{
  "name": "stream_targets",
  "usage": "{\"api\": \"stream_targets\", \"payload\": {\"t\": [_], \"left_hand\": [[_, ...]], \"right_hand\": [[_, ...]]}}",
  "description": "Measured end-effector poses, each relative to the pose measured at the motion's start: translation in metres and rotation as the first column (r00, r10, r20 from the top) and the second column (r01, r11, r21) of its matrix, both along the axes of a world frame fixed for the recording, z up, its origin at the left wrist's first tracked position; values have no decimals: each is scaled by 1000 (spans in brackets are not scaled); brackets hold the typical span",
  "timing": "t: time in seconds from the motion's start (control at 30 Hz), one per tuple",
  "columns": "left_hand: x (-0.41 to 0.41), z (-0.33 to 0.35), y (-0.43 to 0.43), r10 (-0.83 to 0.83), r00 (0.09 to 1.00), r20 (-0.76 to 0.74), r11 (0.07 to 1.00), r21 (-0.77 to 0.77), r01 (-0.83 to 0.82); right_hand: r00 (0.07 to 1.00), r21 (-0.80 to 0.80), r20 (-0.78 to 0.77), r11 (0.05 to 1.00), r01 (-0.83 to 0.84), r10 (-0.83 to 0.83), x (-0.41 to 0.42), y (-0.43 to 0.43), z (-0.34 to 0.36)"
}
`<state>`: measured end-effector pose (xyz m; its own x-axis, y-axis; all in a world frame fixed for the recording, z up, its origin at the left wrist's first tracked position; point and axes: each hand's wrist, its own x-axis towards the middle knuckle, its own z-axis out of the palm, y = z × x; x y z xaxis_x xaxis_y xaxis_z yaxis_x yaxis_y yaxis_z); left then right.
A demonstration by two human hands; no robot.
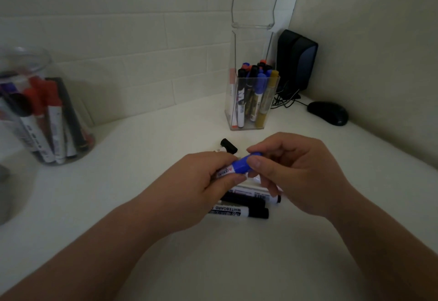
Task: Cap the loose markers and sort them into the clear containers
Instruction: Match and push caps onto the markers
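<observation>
My left hand (203, 177) grips the white barrel of a blue marker (226, 171) above the white table. My right hand (291, 170) pinches its blue cap (246, 162) between thumb and fingers, with the cap sitting on the marker's end. Beneath my hands lie loose markers, among them a black-capped whiteboard marker (239, 212) and a black one (244, 200). A loose black cap (228, 146) rests just beyond my hands. A square clear container (252, 101) with several markers stands at the back. A round clear jar (40, 111) with red and black markers stands at the left.
A black speaker (296, 60) and a black mouse (328, 112) with cables sit in the back right corner. A tall clear holder (254, 4) rises behind the square container. Tiled wall runs behind the white table (142, 149), and a plain wall closes the right side.
</observation>
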<state>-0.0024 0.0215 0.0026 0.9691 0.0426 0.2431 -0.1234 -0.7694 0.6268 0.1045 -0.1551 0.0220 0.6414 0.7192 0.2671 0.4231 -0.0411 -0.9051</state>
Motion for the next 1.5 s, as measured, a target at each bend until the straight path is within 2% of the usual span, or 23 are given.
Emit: {"api": "stream_targets", "payload": {"t": [0.13, 0.23, 0.3, 0.4, 0.47, 0.53, 0.57, 0.67, 0.7, 0.77, 0.87, 0.97, 1.0, 1.07, 1.13, 1.23, 1.37, 1.5], "left_hand": [[-2, 1, 9, 35, 999, -26, 999, 21, -34], [-5, 5, 17, -17, 999, -45, 994, 111, 21], [-8, 8, 21, -53, 997, -53, 986, 157, 61], [-12, 11, 26, -112, 994, -15, 970, 214, 113], [-12, 10, 29, -134, 991, 27, 950, 288, 121], [-12, 10, 30, -136, 988, 70, 933, 345, 104], [-12, 10, 30, -133, 985, 107, 923, 375, 84], [-10, 8, 28, -119, 980, 157, 909, 415, 44], [-9, 7, 27, -108, 981, 159, 914, 403, 36], [-6, 5, 26, -77, 987, 142, 934, 356, 22], [-1, 6, 21, -8, 996, 83, 974, 226, -11], [-3, 12, 23, 68, 995, 78, 988, 135, -78], [-4, 13, 28, 124, 989, 86, 983, 123, -134], [-2, 12, 46, 279, 949, 145, 949, 109, -296], [1, 5, 67, 435, 880, 192, 888, 73, -455], [8, -10, 81, 556, 826, 89, 822, 84, -562], [17, -23, 79, 566, 824, -32, 821, 111, -560], [20, -24, 80, 565, 822, -75, 825, 77, -560]], "right_hand": [[989, -119, 131, 992, -51, 67, 5, -8, 4], [936, -237, 335, 971, -24, 105, 6, -11, 4], [881, -262, 454, 965, -9, 131, 5, -11, 3], [835, -254, 530, 967, -14, 151, -2, -11, 1], [891, -259, 434, 966, -16, 132, -7, -7, 0], [981, -223, 167, 973, -55, 94, -10, -2, 0], [997, -182, 12, 981, -73, 77, -11, 0, 1], [919, -55, -393, 996, -69, 42, -12, 7, 1], [882, -25, -470, 998, -54, 37, -13, 9, 2], [859, 19, -511, 999, -36, 41, -14, 12, 2], [901, 51, -434, 999, -4, 26, -12, 14, -1], [953, -2, -303, 999, 33, -32, -8, 10, 0], [971, -33, -230, 998, 62, -68, -5, 7, 0], [985, -127, 43, 977, 171, -167, 5, 1, -1], [939, -215, 278, 940, 265, -202, 14, -4, -3], [924, -323, 377, 926, 198, -66, 15, -4, -9], [885, -510, 440, 853, 106, 153, 9, 2, -13], [854, -603, 469, 788, 122, 227, 10, 2, -15]]}}
